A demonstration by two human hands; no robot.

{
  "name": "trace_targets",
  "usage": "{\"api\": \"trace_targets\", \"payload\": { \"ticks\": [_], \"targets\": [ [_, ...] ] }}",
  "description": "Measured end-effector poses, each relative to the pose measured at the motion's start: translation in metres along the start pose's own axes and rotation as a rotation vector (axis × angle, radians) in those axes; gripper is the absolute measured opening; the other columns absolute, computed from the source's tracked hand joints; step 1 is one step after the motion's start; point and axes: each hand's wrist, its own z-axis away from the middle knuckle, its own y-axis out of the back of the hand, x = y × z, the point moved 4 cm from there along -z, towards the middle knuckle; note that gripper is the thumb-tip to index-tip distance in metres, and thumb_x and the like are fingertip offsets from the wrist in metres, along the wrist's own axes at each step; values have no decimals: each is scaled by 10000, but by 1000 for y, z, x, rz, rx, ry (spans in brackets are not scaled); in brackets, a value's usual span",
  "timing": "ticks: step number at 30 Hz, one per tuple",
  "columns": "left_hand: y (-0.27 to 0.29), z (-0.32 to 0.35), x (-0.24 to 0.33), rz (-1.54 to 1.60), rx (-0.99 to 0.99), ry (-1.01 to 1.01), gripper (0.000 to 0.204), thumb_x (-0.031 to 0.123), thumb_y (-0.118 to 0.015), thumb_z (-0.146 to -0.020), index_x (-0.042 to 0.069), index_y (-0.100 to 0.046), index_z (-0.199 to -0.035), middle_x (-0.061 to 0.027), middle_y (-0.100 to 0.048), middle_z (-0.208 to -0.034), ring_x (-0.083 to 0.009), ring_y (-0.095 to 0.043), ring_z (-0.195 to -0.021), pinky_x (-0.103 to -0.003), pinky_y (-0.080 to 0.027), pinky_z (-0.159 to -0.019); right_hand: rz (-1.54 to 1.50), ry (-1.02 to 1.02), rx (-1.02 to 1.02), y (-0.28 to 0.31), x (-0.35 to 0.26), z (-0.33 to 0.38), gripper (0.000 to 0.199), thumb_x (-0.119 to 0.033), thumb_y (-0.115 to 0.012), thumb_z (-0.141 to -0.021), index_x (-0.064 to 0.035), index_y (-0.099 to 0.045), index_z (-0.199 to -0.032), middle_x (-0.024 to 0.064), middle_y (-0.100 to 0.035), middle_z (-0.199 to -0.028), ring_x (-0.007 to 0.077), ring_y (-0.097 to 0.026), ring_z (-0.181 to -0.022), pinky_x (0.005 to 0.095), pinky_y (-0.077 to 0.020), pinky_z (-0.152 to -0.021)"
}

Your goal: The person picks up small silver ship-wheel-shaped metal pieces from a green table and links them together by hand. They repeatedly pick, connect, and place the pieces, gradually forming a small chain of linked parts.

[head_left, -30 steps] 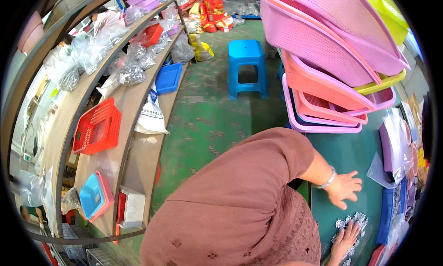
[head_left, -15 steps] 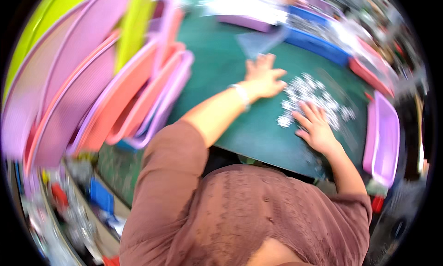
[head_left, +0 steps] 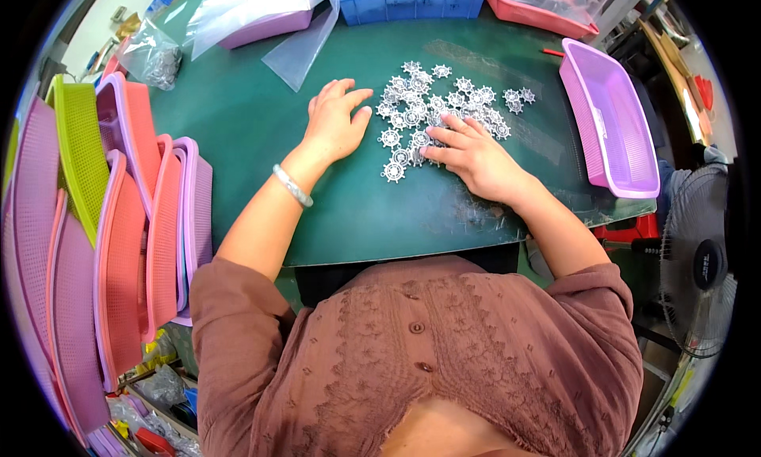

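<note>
While neither hand grips anything, both lie flat with fingers spread on the green table point(head_left: 261, 132). The right hand point(head_left: 474, 154) rests palm down on the near edge of a scatter of small grey wheel-shaped parts point(head_left: 444, 100), its fingertips touching several of them. The left hand point(head_left: 333, 124) lies open just beside the scatter's left edge, its fingers close to the nearest parts but, as far as can be told, not on them. A pale bracelet point(head_left: 293, 185) sits on the left wrist.

Judged from the layout, the work is at an early or middle stage: the parts remain loose and spread on the table, none stacked or set aside within view.

Containers: the purple basket point(head_left: 610, 116) to the right of the parts appears empty. A blue bin point(head_left: 412, 5) at the far edge holds something grey, too small to identify. A red tray point(head_left: 547, 5) beside it is lined with clear plastic; contents cannot be told. A purple tray point(head_left: 261, 21) at far left sits in a clear bag. A stack of pink, purple and green baskets point(head_left: 119, 243) stands on edge to the left, well apart from the hands.
</note>
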Motion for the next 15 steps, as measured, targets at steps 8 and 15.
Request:
{"api": "trace_targets", "payload": {
  "ticks": [8,15],
  "targets": [
    [0,13,25,53,47,-65,291,75,-518,-777,82,-597,-1058,-129,-545,-1106,-303,-472,-1074,-388,-361,-924,-193,-9,213,15,12,-19,190,-170,-630,-735,-53,-623,-884,115,-564,-1082,314,-482,-1061,410,-360,-906],
    [0,-1,39,230,34,28,268,50,-509,-777,66,-612,-1025,-93,-582,-932,-230,-553,-880,-316,-436,-786,60,-192,127,-7,25,-64,236,-129,-656,-701,-38,-602,-912,104,-545,-857,279,-509,-853,378,-412,-773]
  ]
}}
